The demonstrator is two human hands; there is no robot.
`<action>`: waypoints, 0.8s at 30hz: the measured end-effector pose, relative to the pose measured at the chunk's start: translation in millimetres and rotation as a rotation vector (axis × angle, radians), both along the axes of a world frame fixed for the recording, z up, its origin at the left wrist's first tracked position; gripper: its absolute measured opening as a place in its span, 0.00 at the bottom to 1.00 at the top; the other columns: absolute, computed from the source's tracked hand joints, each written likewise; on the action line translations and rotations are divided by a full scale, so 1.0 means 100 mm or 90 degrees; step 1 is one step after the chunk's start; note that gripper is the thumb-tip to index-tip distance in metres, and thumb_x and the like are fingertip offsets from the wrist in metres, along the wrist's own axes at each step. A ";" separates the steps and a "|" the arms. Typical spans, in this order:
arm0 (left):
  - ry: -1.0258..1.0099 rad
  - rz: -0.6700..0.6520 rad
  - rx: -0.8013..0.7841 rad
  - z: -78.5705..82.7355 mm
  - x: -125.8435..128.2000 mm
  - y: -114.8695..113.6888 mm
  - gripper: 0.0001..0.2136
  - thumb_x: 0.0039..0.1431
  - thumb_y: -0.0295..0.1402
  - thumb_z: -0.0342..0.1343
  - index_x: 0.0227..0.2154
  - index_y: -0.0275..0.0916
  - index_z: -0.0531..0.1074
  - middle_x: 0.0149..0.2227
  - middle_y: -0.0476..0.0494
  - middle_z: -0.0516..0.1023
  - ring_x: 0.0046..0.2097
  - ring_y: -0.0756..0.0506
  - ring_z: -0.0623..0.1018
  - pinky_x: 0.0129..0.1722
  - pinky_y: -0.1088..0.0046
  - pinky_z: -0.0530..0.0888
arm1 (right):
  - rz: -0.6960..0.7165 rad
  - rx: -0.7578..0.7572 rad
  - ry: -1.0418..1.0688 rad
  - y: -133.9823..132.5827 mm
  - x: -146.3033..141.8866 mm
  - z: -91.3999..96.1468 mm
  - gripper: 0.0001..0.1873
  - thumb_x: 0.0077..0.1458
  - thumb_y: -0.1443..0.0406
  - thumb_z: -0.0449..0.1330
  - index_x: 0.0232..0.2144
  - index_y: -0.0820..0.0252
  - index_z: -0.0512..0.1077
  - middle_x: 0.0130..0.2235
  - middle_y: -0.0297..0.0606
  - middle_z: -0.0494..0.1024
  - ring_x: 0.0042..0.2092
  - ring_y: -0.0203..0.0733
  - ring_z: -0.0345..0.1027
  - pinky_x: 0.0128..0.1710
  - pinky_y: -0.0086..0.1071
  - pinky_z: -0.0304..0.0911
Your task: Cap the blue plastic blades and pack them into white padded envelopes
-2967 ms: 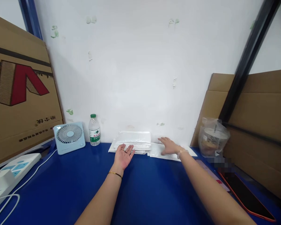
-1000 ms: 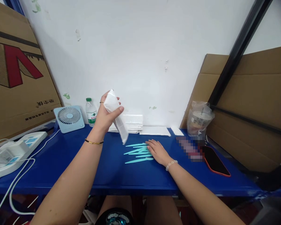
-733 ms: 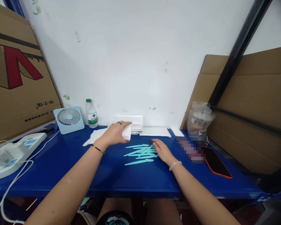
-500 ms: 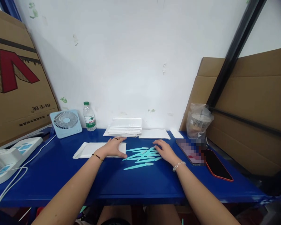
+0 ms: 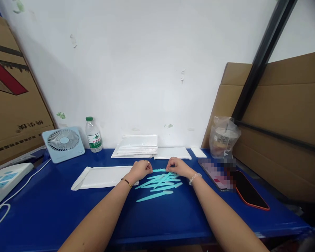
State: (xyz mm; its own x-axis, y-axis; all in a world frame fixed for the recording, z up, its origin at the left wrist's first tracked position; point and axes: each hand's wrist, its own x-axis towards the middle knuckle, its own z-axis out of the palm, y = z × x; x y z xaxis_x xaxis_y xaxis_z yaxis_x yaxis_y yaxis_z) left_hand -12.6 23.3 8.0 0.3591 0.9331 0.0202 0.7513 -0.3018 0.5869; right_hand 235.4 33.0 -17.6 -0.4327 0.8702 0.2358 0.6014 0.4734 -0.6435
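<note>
A slim teal eyebrow razor (image 5: 159,170) lies at the far side of a loose pile of similar teal razors (image 5: 161,180). My left hand (image 5: 141,170) is closed in a pinch at its left end, and my right hand (image 5: 180,167) pinches near its right end, partly covering the pile. One more razor (image 5: 154,196) rests apart on the near side. Under and beside my left wrist is a flat white padded envelope (image 5: 102,177) with its flap to the left.
Against the wall are stacked white envelopes (image 5: 136,147), a water bottle (image 5: 93,135) and a blue fan (image 5: 64,141). Two phones (image 5: 252,190) (image 5: 215,175) and a bagged drink cup (image 5: 224,138) stand at right. A power strip (image 5: 7,180) lies left on the blue table (image 5: 157,224).
Both hands have closed from spread fingers into pinches at the far razor. My left hand has moved right, off most of the envelope. The view has shifted slightly.
</note>
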 end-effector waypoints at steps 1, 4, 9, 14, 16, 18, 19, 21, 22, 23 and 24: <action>0.014 0.005 0.002 -0.01 -0.01 0.01 0.02 0.48 0.32 0.57 0.24 0.42 0.73 0.25 0.52 0.75 0.33 0.48 0.74 0.39 0.73 0.65 | -0.017 0.002 0.004 0.02 0.06 -0.01 0.11 0.46 0.57 0.63 0.24 0.58 0.77 0.33 0.36 0.72 0.36 0.40 0.66 0.39 0.31 0.60; 0.042 0.008 0.008 -0.04 -0.01 0.02 0.03 0.49 0.34 0.56 0.25 0.42 0.73 0.27 0.51 0.76 0.33 0.48 0.74 0.36 0.74 0.65 | -0.074 -0.003 -0.002 0.03 0.24 0.01 0.11 0.45 0.56 0.64 0.25 0.57 0.77 0.33 0.36 0.71 0.35 0.40 0.66 0.38 0.32 0.60; 0.049 -0.017 0.110 -0.04 0.05 -0.05 0.11 0.48 0.41 0.57 0.35 0.45 0.73 0.35 0.51 0.76 0.37 0.47 0.73 0.35 0.75 0.64 | -0.048 0.004 -0.022 -0.09 0.32 0.12 0.11 0.47 0.56 0.62 0.32 0.54 0.77 0.36 0.36 0.70 0.38 0.41 0.64 0.39 0.33 0.59; -0.001 -0.109 0.118 0.01 0.13 -0.19 0.16 0.53 0.50 0.51 0.34 0.43 0.74 0.32 0.50 0.75 0.34 0.48 0.72 0.31 0.75 0.64 | 0.019 -0.033 -0.058 -0.16 0.28 0.16 0.11 0.42 0.56 0.66 0.27 0.56 0.75 0.35 0.35 0.67 0.38 0.41 0.63 0.39 0.33 0.59; 0.005 -0.146 0.120 0.02 0.16 -0.22 0.17 0.52 0.50 0.51 0.33 0.44 0.74 0.32 0.50 0.76 0.32 0.49 0.72 0.30 0.76 0.64 | 0.021 -0.052 -0.014 -0.18 0.25 0.17 0.12 0.43 0.56 0.66 0.26 0.57 0.75 0.35 0.34 0.66 0.36 0.39 0.63 0.37 0.31 0.60; 0.017 -0.161 0.138 0.02 0.19 -0.23 0.14 0.54 0.46 0.51 0.32 0.43 0.75 0.32 0.51 0.76 0.32 0.49 0.72 0.31 0.76 0.64 | 0.020 -0.060 0.032 -0.20 0.21 0.19 0.12 0.44 0.56 0.64 0.26 0.58 0.75 0.35 0.34 0.66 0.34 0.37 0.63 0.34 0.30 0.60; 0.022 -0.160 0.149 0.01 0.20 -0.23 0.13 0.55 0.44 0.51 0.31 0.43 0.75 0.32 0.51 0.77 0.33 0.49 0.73 0.32 0.76 0.64 | 0.020 -0.058 0.048 -0.21 0.18 0.20 0.11 0.45 0.56 0.64 0.25 0.58 0.75 0.34 0.34 0.66 0.34 0.37 0.63 0.34 0.30 0.60; 0.026 -0.143 0.165 0.02 0.21 -0.22 0.12 0.56 0.42 0.50 0.31 0.42 0.75 0.33 0.50 0.77 0.34 0.49 0.73 0.33 0.76 0.64 | 0.015 -0.046 0.076 -0.24 0.11 0.23 0.11 0.45 0.56 0.64 0.25 0.58 0.75 0.34 0.34 0.66 0.35 0.37 0.63 0.35 0.31 0.60; 0.026 -0.134 0.166 0.02 0.21 -0.21 0.12 0.56 0.42 0.50 0.31 0.42 0.75 0.33 0.50 0.77 0.35 0.48 0.74 0.33 0.76 0.65 | 0.012 -0.039 0.089 -0.24 0.08 0.25 0.11 0.45 0.56 0.64 0.25 0.58 0.75 0.34 0.34 0.66 0.35 0.38 0.64 0.36 0.31 0.60; 0.026 -0.127 0.162 0.03 0.21 -0.21 0.12 0.55 0.43 0.51 0.32 0.42 0.75 0.34 0.49 0.77 0.35 0.48 0.74 0.33 0.75 0.65 | 0.010 -0.035 0.100 -0.24 0.06 0.26 0.11 0.45 0.56 0.64 0.25 0.58 0.75 0.34 0.34 0.66 0.36 0.38 0.64 0.38 0.31 0.60; 0.026 -0.121 0.155 0.04 0.20 -0.20 0.13 0.55 0.44 0.51 0.32 0.42 0.75 0.34 0.49 0.77 0.36 0.48 0.74 0.33 0.75 0.65 | 0.010 -0.033 0.108 -0.24 0.05 0.26 0.11 0.45 0.56 0.64 0.25 0.58 0.75 0.35 0.35 0.66 0.36 0.39 0.65 0.39 0.32 0.60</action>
State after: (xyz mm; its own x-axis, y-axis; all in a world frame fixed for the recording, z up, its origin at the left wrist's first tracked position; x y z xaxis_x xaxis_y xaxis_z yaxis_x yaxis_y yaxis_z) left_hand 7.5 3.5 11.8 0.5318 0.8188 0.2163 0.6898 -0.5669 0.4503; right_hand 239.9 9.3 8.7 -0.4042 0.8766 0.2611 0.4754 0.4452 -0.7588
